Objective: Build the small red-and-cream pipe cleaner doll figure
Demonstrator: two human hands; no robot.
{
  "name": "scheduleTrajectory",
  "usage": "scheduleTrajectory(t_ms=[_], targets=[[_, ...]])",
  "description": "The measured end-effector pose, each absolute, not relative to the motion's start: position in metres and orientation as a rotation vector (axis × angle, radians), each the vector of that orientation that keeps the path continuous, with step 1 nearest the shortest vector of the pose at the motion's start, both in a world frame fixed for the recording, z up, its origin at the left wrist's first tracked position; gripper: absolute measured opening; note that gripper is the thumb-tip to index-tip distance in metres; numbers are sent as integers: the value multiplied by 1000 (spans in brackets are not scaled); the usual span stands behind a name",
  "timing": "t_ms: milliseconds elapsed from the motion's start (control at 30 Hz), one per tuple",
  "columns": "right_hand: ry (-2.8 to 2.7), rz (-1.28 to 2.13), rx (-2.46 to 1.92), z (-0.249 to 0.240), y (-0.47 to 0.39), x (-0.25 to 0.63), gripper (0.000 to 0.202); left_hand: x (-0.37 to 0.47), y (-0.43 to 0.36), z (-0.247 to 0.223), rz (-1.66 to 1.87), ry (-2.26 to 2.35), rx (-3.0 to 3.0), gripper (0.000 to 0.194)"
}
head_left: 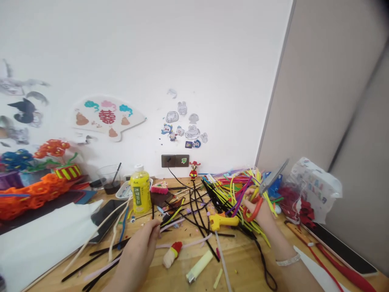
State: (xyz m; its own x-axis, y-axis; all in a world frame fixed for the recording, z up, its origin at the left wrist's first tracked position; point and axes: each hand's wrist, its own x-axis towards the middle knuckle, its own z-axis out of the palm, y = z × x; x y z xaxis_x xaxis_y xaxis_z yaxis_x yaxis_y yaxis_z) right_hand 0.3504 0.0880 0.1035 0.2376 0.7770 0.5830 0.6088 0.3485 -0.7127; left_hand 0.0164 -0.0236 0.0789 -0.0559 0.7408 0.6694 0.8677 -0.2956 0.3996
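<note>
The scissors (268,182) are orange-handled, the glue gun (225,221) yellow, the flowerpot (67,172) striped yellow and dark red.

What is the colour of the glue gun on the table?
Mostly yellow; the glue gun shows in the head view.

The right hand (253,205) holds scissors (263,187) with orange handles, the blades pointing up, near a heap of coloured stems (232,187). The left hand (145,240) has its fingertips beside a lilac stem (172,224), its grip unclear. Between the hands lie a yellow glue gun (224,221), a red-tipped piece (172,254) and a lighter (199,265), with a bottle (141,194) upright behind.
</note>
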Motion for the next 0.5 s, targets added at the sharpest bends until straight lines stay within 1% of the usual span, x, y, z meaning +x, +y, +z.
scheduleTrajectory(t_ms=[133, 267, 367, 467, 500], targets=[[-1608, 385, -1162, 101, 76, 308, 10, 16, -24, 79, -1346, -1767, -2032, 18], [-1634, 611, -975, 101, 56, 283, 17, 18, -27, 82, -1415, -1761, -2042, 18], [-1657, 641, -1020, 99, 45, 276, 15, 20, -29, 88, -1542, -1764, -2075, 17], [-1724, 656, -1088, 97, 40, 273, 7, 23, -32, 95, -1762, -1771, -2084, 20], [-1745, 641, -1100, 96, 38, 273, 8, 24, -32, 97, -1837, -1771, -2084, 21]])
